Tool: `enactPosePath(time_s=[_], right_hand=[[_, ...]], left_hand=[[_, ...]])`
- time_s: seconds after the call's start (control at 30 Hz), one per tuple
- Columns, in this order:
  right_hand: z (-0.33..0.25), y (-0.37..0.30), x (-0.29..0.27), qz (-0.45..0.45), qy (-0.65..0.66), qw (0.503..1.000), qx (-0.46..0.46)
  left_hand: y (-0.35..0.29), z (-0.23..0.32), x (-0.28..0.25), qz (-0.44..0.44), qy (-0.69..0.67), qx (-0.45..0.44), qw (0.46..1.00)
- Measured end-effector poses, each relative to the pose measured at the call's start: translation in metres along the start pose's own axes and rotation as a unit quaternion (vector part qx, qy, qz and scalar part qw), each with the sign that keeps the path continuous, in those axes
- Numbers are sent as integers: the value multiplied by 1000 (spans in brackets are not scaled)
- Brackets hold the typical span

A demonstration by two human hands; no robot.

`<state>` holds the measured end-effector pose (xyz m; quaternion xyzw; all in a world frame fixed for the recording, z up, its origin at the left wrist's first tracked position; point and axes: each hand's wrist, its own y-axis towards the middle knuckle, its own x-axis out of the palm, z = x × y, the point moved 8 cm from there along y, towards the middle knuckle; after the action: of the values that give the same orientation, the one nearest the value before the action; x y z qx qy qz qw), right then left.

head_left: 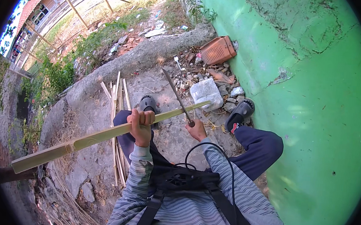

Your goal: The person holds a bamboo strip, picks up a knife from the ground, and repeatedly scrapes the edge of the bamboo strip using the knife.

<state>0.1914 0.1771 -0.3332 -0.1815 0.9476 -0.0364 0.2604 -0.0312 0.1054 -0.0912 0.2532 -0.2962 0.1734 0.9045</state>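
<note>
My left hand (141, 126) is closed around a long split bamboo strip (99, 138), pale green with a node near its lower left end. The strip slants across my lap, from the lower left up to its thin tip at the right. My right hand (196, 131) grips the handle of a long, narrow knife (174, 88), whose dark blade points away and to the left. Knife and strip cross just above my right hand; whether the edge touches the bamboo I cannot tell. Several thin split bamboo strips (116, 104) lie on the ground beside my left leg.
A green wall (313, 122) rises close on my right. Beyond my feet are a white block (207, 93), rubble (191, 77) and an orange-brown ridged clay piece (219, 50). A low concrete ledge (142, 53) curves across the far side, with plants (57, 76) at the left.
</note>
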Motion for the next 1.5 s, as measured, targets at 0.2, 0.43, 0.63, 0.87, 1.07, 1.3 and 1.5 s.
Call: enactPosePath(time_s=[0.2,0.43,0.63,0.87,1.07,1.3,1.5], right_hand=[[60,14,-7,17,-20,995,96],[-22,-6,0,-16,-32,999,-8],[160,19,-27,74,25,979,189],[100,14,-9,41,99,987,120],[19,12,-14,-34,-18,999,13],[100,18,-22,-23,77,980,179],[40,12,-8,-90,54,992,69]], left_hand=[[2,-8,-7,7,-6,-6,1000],[6,0,-3,-15,0,-2,1000],[12,-13,23,-53,-16,-18,998],[9,-17,31,-69,9,-29,997],[9,4,42,77,87,-14,993],[-3,-9,20,-47,70,-66,994],[-7,-10,25,-98,76,-68,990]])
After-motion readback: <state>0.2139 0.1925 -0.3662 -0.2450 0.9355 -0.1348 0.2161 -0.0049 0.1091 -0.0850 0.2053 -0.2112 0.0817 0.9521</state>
